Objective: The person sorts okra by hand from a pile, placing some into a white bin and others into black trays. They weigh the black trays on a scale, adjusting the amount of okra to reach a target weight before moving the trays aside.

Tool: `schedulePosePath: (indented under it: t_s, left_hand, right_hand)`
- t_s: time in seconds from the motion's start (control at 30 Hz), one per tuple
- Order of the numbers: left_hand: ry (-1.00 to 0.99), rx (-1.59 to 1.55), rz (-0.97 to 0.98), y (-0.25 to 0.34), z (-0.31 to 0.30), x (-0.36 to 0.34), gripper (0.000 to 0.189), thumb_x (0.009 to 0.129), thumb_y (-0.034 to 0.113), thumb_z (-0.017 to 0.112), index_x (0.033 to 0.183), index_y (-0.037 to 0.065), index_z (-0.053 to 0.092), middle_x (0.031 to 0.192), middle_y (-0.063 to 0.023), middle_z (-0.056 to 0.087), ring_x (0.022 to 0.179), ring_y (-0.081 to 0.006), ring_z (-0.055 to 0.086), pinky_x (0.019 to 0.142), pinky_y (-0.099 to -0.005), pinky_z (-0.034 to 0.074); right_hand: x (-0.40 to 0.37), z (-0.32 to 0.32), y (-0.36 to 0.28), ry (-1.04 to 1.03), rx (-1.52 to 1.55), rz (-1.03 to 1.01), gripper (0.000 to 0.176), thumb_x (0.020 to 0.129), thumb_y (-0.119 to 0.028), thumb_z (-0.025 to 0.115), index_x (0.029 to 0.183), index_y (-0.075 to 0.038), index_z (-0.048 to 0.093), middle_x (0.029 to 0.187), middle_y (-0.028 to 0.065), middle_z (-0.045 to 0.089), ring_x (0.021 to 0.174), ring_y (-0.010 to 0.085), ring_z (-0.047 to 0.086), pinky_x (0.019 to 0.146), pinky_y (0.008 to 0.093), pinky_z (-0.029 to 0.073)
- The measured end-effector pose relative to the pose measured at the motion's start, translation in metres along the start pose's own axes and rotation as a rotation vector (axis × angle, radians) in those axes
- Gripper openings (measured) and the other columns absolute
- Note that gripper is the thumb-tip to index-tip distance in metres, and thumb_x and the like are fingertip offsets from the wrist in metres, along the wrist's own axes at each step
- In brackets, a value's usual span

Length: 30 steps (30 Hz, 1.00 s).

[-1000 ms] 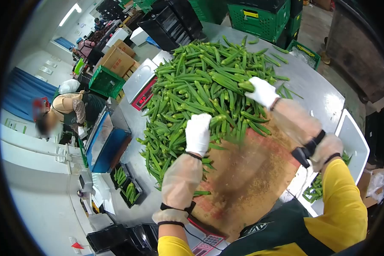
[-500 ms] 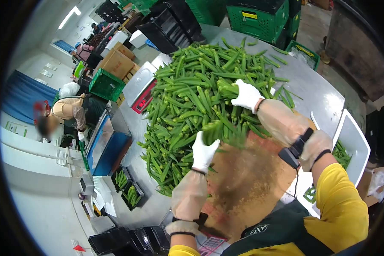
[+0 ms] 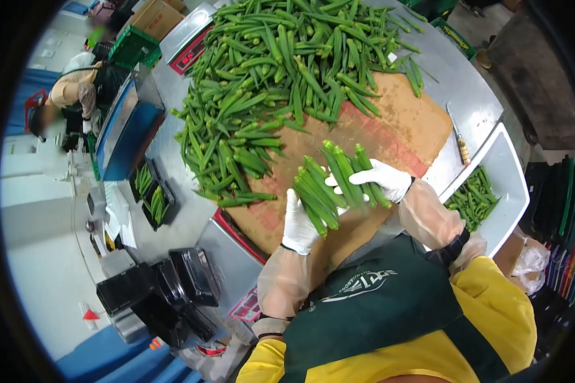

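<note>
1. Gripping a handful of long green okra pods, the white-gloved left hand has its fingers curled shut around them, above the near edge of a brown cardboard sheet.
2. The white-gloved right hand clasps a second bundle of green okra pods, just beside the first.
3. A large heap of loose green okra covers the far part of the cardboard and the grey metal table.
4. A wooden-handled knife lies near a white plastic tray holding more okra.
5. Another person works at the left beside a green plastic crate.
</note>
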<state>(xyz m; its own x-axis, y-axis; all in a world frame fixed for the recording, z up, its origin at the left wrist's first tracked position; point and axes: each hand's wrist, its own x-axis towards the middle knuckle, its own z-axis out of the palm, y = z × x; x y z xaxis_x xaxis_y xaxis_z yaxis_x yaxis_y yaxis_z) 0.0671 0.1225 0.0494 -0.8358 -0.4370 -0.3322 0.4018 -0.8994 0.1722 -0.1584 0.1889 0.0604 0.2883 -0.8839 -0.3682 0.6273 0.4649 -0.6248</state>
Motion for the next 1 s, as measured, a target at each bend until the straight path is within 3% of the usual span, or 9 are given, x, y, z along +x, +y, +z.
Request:
schedulePosePath:
  t_s: [0.17, 0.3, 0.33, 0.47, 0.57, 0.63, 0.73, 0.83, 1.0]
  left_hand:
    - [-0.016, 0.057, 0.005, -0.013, -0.010, -0.029, 0.100, 0.078, 0.065, 0.068, 0.150, 0.008, 0.028, 0.150, -0.0160, 0.038, 0.136, -0.0383, 0.041, 0.111, -0.0579, 0.037]
    - [-0.003, 0.253, 0.070, -0.035, -0.039, -0.036, 0.083, 0.088, 0.052, 0.066, 0.149, 0.009, 0.031, 0.148, -0.0128, 0.042, 0.135, -0.0323, 0.043, 0.111, -0.0539, 0.038]
    - [0.032, 0.206, 0.141, -0.043, -0.045, -0.036, 0.073, 0.092, 0.045, 0.064, 0.148, 0.009, 0.034, 0.146, -0.0124, 0.045, 0.132, -0.0297, 0.047, 0.109, -0.0514, 0.042]
    - [0.013, -0.049, 0.076, -0.043, -0.059, -0.049, 0.069, 0.092, 0.041, 0.066, 0.147, 0.009, 0.037, 0.144, -0.0145, 0.047, 0.130, -0.0295, 0.049, 0.109, -0.0469, 0.044]
    - [-0.089, -0.159, 0.144, -0.030, -0.050, -0.061, 0.071, 0.093, 0.035, 0.066, 0.149, 0.007, 0.033, 0.144, -0.0104, 0.048, 0.131, -0.0289, 0.048, 0.111, -0.0494, 0.040]
    - [-0.114, -0.121, 0.169, -0.017, -0.055, -0.067, 0.076, 0.091, 0.030, 0.068, 0.153, 0.013, 0.028, 0.149, -0.0065, 0.043, 0.134, -0.0275, 0.045, 0.112, -0.0517, 0.037]
    - [-0.131, 0.002, 0.261, 0.004, -0.049, -0.082, 0.081, 0.088, 0.028, 0.072, 0.154, 0.021, 0.027, 0.154, -0.0042, 0.035, 0.136, -0.0269, 0.043, 0.110, -0.0553, 0.038]
    - [-0.174, 0.028, 0.257, 0.020, -0.038, -0.090, 0.083, 0.086, 0.026, 0.074, 0.154, 0.017, 0.026, 0.152, -0.0068, 0.038, 0.136, -0.0280, 0.043, 0.112, -0.0523, 0.037]
    - [-0.089, 0.195, 0.347, 0.035, -0.040, -0.095, 0.081, 0.085, 0.022, 0.073, 0.152, 0.011, 0.028, 0.148, -0.0125, 0.043, 0.137, -0.0292, 0.041, 0.114, -0.0458, 0.036]
  right_hand:
    - [-0.013, 0.022, 0.019, 0.139, -0.230, 0.041, 0.051, 0.090, -0.025, 0.068, 0.134, -0.003, 0.054, 0.107, 0.0066, 0.070, 0.090, 0.0139, 0.067, 0.065, 0.0258, 0.050]
    - [-0.019, 0.069, 0.039, 0.295, -0.740, -0.025, 0.064, 0.090, -0.025, 0.070, 0.144, -0.003, 0.044, 0.103, 0.0089, 0.067, 0.072, 0.0139, 0.061, 0.063, 0.0284, 0.051]
    - [-0.018, 0.075, 0.052, 0.348, -1.030, -0.166, 0.066, 0.090, -0.025, 0.069, 0.146, -0.004, 0.041, 0.104, 0.0102, 0.067, 0.071, 0.0136, 0.061, 0.064, 0.0285, 0.052]
    - [-0.034, 0.106, 0.037, 0.279, -0.776, -0.060, 0.060, 0.091, -0.020, 0.067, 0.144, -0.004, 0.043, 0.110, 0.0113, 0.067, 0.070, 0.0131, 0.061, 0.062, 0.0278, 0.051]
    - [-0.041, 0.120, 0.020, 0.269, -0.449, -0.065, 0.054, 0.091, -0.018, 0.066, 0.137, 0.003, 0.048, 0.114, 0.0136, 0.067, 0.081, 0.0154, 0.068, 0.056, 0.0255, 0.053]
    - [-0.043, 0.111, 0.019, 0.212, -0.331, -0.111, 0.046, 0.096, -0.020, 0.062, 0.134, 0.004, 0.048, 0.119, 0.0155, 0.066, 0.099, 0.0208, 0.070, 0.055, 0.0234, 0.054]
    - [-0.038, 0.108, 0.021, 0.276, -0.292, -0.066, 0.047, 0.096, -0.023, 0.062, 0.134, 0.003, 0.049, 0.121, 0.0149, 0.066, 0.097, 0.0189, 0.070, 0.053, 0.0222, 0.052]
    - [-0.021, 0.119, 0.030, 0.238, -0.295, -0.044, 0.049, 0.096, -0.023, 0.063, 0.135, 0.002, 0.049, 0.121, 0.0142, 0.066, 0.098, 0.0183, 0.070, 0.052, 0.0210, 0.050]
    - [0.021, 0.142, 0.048, 0.242, -0.408, -0.158, 0.041, 0.093, -0.016, 0.063, 0.132, -0.003, 0.056, 0.112, 0.0046, 0.067, 0.076, 0.0070, 0.060, 0.057, 0.0235, 0.051]
